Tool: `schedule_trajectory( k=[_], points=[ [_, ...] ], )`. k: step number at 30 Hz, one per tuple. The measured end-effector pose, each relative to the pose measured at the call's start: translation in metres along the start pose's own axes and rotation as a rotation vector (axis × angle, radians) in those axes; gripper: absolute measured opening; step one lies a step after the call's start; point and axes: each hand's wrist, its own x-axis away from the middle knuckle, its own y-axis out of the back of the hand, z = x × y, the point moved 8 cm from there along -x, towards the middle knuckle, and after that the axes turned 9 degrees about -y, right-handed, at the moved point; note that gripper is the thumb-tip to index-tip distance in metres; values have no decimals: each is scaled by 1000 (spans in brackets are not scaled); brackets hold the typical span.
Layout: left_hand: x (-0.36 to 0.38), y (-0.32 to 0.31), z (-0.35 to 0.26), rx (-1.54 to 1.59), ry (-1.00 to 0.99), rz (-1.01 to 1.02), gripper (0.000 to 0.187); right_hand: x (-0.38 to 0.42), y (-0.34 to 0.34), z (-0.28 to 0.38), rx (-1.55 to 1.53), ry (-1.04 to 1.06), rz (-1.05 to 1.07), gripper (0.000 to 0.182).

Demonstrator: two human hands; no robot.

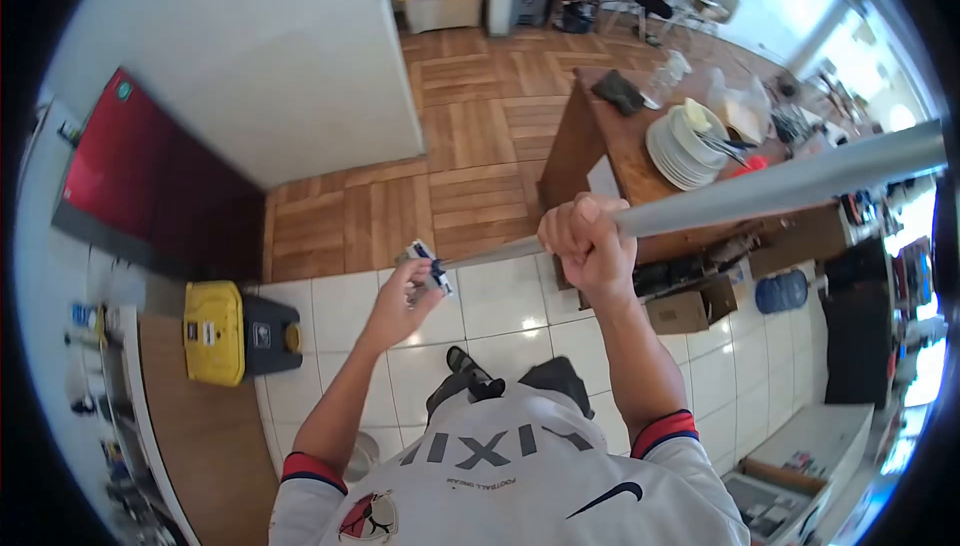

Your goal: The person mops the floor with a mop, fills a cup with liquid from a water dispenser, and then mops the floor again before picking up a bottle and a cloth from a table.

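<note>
White floor tiles and wood parquet are seen far below. A long grey metal pole (760, 191) is gripped by the closed right hand (585, 241), while a small dark-handled tool (432, 271) is pinched in the left hand (405, 296) at the pole's near end. Work on that end appears under way; a steady pole is judged necessary next.

A home kitchen-dining room: stacked plates (683, 149) on a wooden table (618, 151), tiled and parquet floor (470, 146).

The pole (760, 191) runs out of view right of the right hand (587, 241), its far end unseen. Its lower end is hidden behind the left hand (405, 296), whose small card (428, 264) is too blurred to read.
</note>
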Motion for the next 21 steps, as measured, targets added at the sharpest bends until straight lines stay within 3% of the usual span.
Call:
schedule_trajectory(
  k=[1,3,6,7,9,12,14,19,21],
  points=[
    [-14,-13,-20,11,-30,31,36,6,-8,12,22,28,-25,38],
    [-29,-39,-80,-212,-423,11,40,19,-23,25,126,28,-117,43],
    [-46,-71,-112,-102,-584,-64,31,37,-25,47,281,127,-203,32],
    [-50,-80,-110,-90,-579,-52,31,46,-24,59,410,198,-289,27],
    [-65,-118,-81,-92,-350,216,19,72,-15,96,253,340,-324,16],
    [-57,-168,-72,17,-413,333,18,120,-11,144,319,439,-430,15],
    [-45,-209,-47,-6,-437,420,20,151,0,162,299,409,-683,18],
    [-31,-276,-22,38,-383,576,18,177,18,176,386,365,-755,24],
    [-39,-282,-31,29,-509,552,20,180,32,190,354,405,-854,25]
  ],
)
